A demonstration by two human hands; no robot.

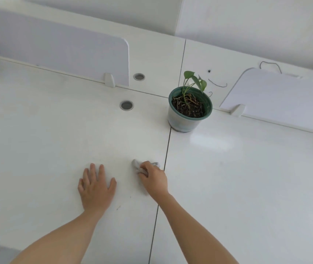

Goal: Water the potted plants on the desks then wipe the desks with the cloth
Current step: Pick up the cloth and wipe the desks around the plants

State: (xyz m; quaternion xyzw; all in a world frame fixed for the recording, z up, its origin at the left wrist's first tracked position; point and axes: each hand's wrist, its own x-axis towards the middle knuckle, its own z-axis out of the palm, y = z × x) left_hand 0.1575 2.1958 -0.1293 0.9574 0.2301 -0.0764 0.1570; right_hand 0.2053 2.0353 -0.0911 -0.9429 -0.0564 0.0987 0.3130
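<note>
right hand [154,179] curls round cloth [138,165]; left hand [95,185] flat on desk [47,140].

1. We see the desk [37,140] as smooth white laminate with a faint sheen; its right part mirrors a pale glare.
2. We see the cloth [136,164] as soft grey fabric, crumpled and matt.
3. To us the pot [182,121] looks like glazed ceramic, glossy at the green rim and duller on the pale wall.
4. The soil [188,108] is dark, coarse and crumbly.
5. The leaves [199,81] look smooth to us.
6. The divider [56,52] is a matt panel; its clip [110,80] looks like white plastic.
7. The grommet [126,105] is a grey ring; we cannot tell whether it is plastic or metal.
</note>
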